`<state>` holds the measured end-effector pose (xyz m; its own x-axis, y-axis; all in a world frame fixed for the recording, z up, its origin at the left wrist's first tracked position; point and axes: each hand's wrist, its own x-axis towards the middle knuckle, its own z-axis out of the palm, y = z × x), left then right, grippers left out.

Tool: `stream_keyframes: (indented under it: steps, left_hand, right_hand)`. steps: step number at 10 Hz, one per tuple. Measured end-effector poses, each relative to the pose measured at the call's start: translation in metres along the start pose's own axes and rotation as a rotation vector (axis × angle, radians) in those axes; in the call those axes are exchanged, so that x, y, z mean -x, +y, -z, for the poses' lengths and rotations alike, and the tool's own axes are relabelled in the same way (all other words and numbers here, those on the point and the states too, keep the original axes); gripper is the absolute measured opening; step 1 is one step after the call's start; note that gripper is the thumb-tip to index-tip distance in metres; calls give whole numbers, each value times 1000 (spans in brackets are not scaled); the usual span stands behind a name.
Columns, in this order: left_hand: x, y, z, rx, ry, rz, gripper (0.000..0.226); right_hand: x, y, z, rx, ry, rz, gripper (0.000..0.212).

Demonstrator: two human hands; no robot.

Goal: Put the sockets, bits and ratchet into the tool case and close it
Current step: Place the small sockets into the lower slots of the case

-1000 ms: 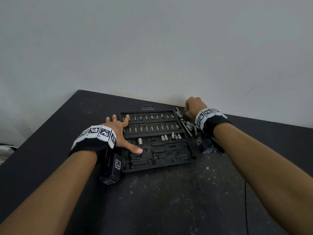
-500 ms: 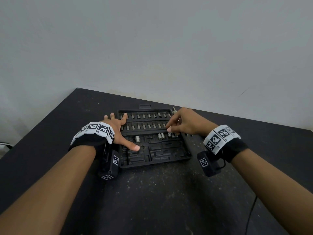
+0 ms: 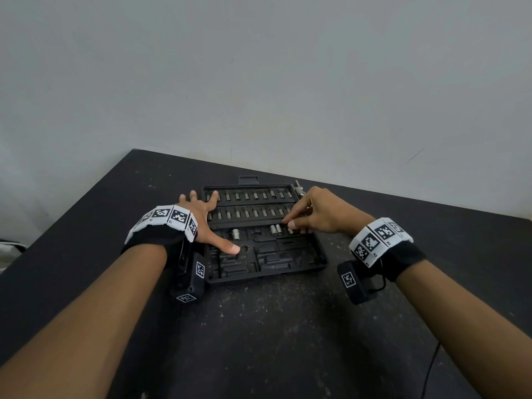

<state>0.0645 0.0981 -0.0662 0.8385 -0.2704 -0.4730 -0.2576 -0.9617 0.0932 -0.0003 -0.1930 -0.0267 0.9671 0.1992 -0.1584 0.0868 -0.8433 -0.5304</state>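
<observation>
A black tool case (image 3: 319,262) lies open and flat on the dark table. Two rows of bits (image 3: 250,197) fill its far half. A few silver sockets (image 3: 275,230) and one lone socket (image 3: 236,234) stand in the near half. My left hand (image 3: 207,226) rests spread on the case's left side, thumb on the moulded tray. My right hand (image 3: 316,216) is over the case's right part, thumb and fingertips pinched together at the socket row; what they pinch is hidden. Metal tool parts (image 3: 299,188) poke out behind my right hand, beside the case.
The dark, speckled table (image 3: 259,326) runs up to a plain grey wall. A thin black cable (image 3: 431,358) trails across the table at the lower right. Marker bands and small black boxes sit on both wrists.
My right hand has come from the loose tools right of the case to the socket row inside it. My left hand has stayed on the case.
</observation>
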Motion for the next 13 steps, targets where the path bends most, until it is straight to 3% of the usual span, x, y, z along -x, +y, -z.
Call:
stream_keyframes:
  steps: [2,3,6,8,9,10,11,12,13]
  left_hand:
    - [-1,0,0,7,-7,4,162]
    - [-1,0,0,5,-7,3,161]
    - [-1,0,0,9,-6,4,161]
    - [-2,0,-1,9,-2,0,163]
    - [-2,0,-1,21,3,0,163]
    - [-2,1,-2,24,3,3,161]
    - [-1,3,-1,23,7,9,160]
    - [0,4,-1,15,1,19,159]
    - [2,6,-1,9,-3,25,159]
  right_hand:
    - [1,-7,-5,-117,187,-37,10]
    - [1,-10,-12,-174,146,-100,12]
    - [5,-15,-20,52,327,-143,13]
    - [13,-14,-24,91,192,-125,8]
    - [14,-8,-19,49,321,-137,7]
    - [19,12,4,-81,554,-214,8]
    - [26,46,24,-51,666,-360,17]
    - [31,79,29,-10,516,-489,33]
    - [25,93,32,60,293,-450,51]
